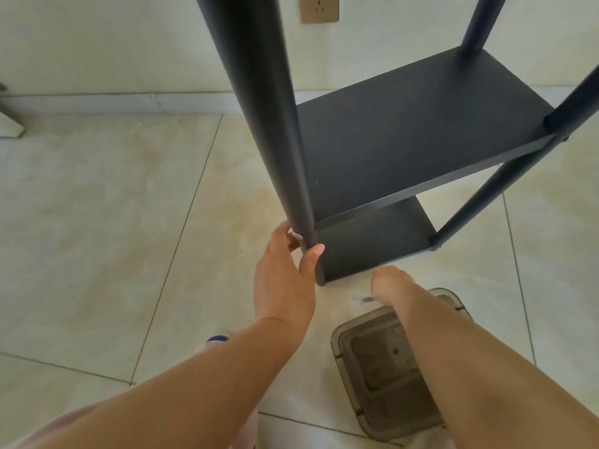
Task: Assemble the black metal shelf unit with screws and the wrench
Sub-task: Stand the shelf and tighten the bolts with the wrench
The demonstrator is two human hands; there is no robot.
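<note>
The black metal shelf unit [421, 124] stands upright on the tiled floor, with two shelf boards and round posts. My left hand [285, 280] grips the bottom of the front left post [275, 124], thumb on its front and fingers behind it. A small silver part [295, 235] shows between those fingers and the post. My right hand [389, 283] is down at the floor in front of the lower board, fingers curled under and hidden. The silver wrench [360, 300] lies there, one end sticking out to the left of that hand.
A clear grey plastic container [382, 367] with a screw inside sits on the floor under my right forearm. The wall with a socket [319, 8] is just behind the shelf. A pale furniture leg [9, 121] stands at the far left.
</note>
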